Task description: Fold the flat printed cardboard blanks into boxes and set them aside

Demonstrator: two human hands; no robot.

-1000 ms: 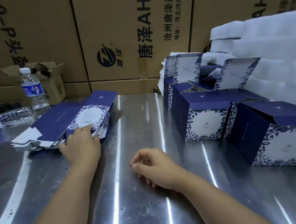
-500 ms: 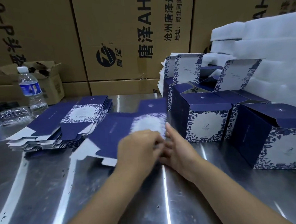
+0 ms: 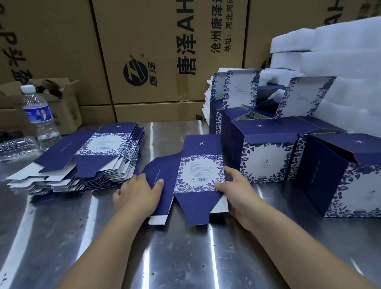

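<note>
A flat blank is gripped in the middle of the table, its left edge by the left hand, its right edge by the right hand. Both edges should be pushed inward evenly, so it is opened square.

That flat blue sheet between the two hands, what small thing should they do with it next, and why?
Probably press its two side edges toward each other so it pops open into a tube. The blank is flat, the left hand and right hand each grip one side edge, and its flaps are not yet folded.
</note>
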